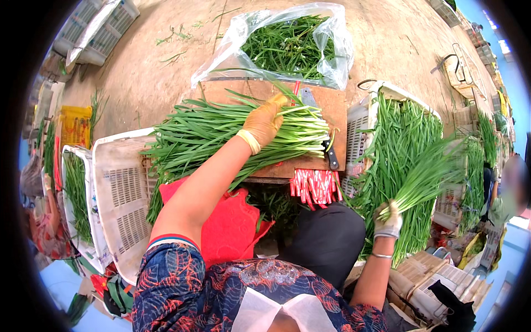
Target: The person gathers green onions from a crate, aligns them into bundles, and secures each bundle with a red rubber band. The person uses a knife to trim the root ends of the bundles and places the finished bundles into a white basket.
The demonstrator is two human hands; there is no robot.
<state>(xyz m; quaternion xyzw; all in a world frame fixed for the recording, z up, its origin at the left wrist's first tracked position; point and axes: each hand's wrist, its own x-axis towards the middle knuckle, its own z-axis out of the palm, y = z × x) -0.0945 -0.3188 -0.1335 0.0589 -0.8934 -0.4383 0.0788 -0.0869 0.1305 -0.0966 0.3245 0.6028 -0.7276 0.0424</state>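
Note:
On a wooden board lies a thick pile of green leafy stalks, like garlic chives, their pale ends to the right. My left hand, in a yellowish rubber glove, rests on this pile with bent fingers; whether it grips any stalks cannot be told. At the right, my right hand, in a pale work glove, holds a smaller bunch by its pale ends above a white crate full of stalks. A black-handled knife lies partly under the pile. Red and white ties hang from the board's near edge.
Beyond the board stands a clear plastic bag of green trimmings. At the left is a white plastic crate, with a yellow crate behind it. A red cloth covers one leg. Other people sit at both far sides.

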